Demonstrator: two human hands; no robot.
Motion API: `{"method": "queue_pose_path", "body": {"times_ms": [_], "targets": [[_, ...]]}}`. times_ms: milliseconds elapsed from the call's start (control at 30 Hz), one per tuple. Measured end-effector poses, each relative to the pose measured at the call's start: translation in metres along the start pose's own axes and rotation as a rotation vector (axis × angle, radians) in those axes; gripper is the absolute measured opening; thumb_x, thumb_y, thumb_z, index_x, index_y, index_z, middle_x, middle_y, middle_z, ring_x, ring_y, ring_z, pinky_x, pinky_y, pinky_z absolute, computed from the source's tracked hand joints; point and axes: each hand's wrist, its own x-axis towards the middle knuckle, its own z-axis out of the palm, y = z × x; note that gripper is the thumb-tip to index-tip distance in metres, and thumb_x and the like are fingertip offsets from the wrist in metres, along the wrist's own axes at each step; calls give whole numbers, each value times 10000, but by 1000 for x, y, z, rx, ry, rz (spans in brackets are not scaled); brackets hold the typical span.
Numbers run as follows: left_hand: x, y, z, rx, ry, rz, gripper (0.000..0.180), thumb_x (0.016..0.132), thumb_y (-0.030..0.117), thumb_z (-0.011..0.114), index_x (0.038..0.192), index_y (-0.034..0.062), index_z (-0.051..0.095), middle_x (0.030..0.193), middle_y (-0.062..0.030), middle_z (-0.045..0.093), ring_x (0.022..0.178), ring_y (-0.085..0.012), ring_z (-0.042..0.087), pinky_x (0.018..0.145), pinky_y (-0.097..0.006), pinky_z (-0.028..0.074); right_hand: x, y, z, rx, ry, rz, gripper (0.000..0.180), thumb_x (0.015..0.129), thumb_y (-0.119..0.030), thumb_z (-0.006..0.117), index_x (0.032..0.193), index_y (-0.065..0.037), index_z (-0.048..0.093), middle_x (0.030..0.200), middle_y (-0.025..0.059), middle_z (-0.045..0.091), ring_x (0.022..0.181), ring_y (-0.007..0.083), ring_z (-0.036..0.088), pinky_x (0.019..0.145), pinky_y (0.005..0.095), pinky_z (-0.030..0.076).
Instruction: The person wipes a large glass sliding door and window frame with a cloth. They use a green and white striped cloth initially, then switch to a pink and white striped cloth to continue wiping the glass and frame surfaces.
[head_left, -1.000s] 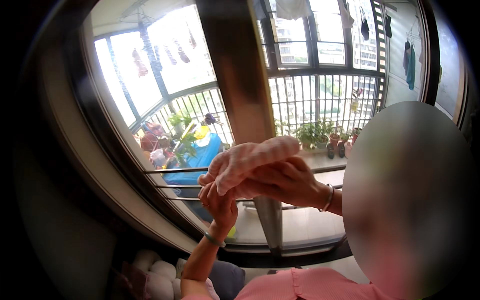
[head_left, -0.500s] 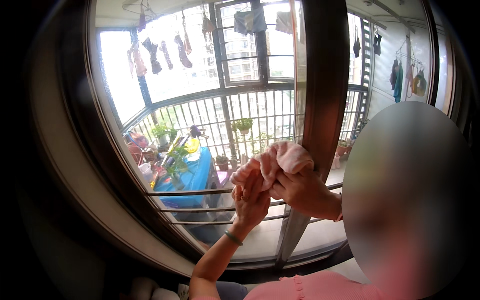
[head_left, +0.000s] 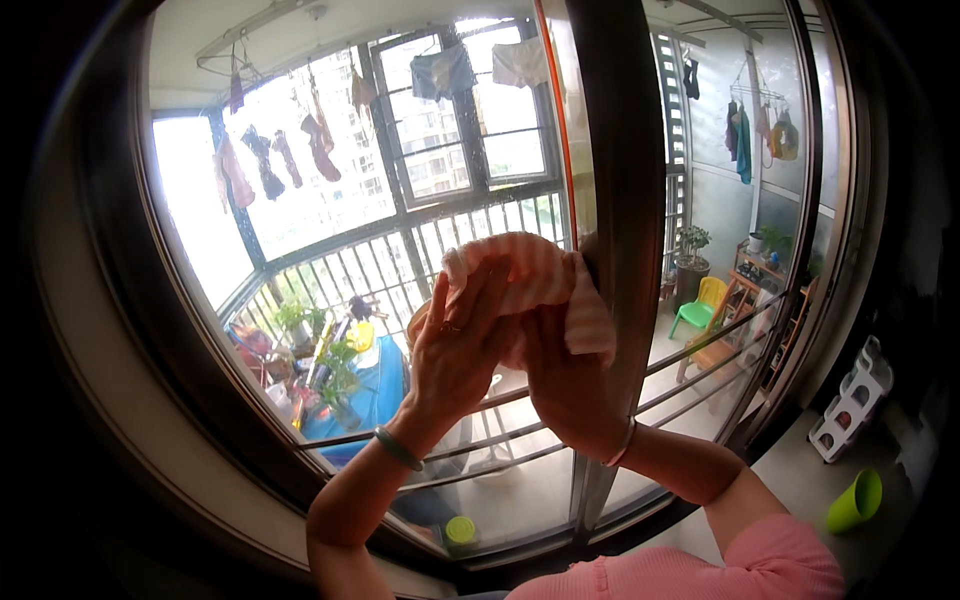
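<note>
While both hands grasp the striped cloth (head_left: 520,275) against the dark window frame (head_left: 620,200), left hand (head_left: 455,345) and right hand (head_left: 565,375) appear mid-fold; glass (head_left: 330,200) wiping seemingly remains.

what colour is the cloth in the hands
Pale pink with faint white stripes, the cloth shows best in the head view.

Strong daylight pours through the window (head_left: 330,230), washing the sky and far buildings nearly white (detail there is lost), while the frame and room edges sink into deep shadow. Fisheye distortion bows every straight bar toward the rim, with black vignetting in all corners
</note>
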Motion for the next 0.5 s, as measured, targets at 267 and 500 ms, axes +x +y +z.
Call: {"method": "queue_pose_path", "body": {"times_ms": [267,500], "targets": [[98,-66,-35,182,320,83,350,895,90,548,1226,52,656,1491,-135,474,1441,-253,378,1221,-446,238,102,19,16,-254,246,-199,479,1026,-57,421,1489,36,340,1490,267,406,1366,345,450,1123,410,399],[200,-146,-87,523,558,53,327,946,309,542,1241,226,658,1420,-56,560,1386,-227,450,1129,-522,304,259,-10,-27,544,437,-192,423,1074,-295,372,1369,8,385,1084,203,612,921,211,642,787,332,529]]}}
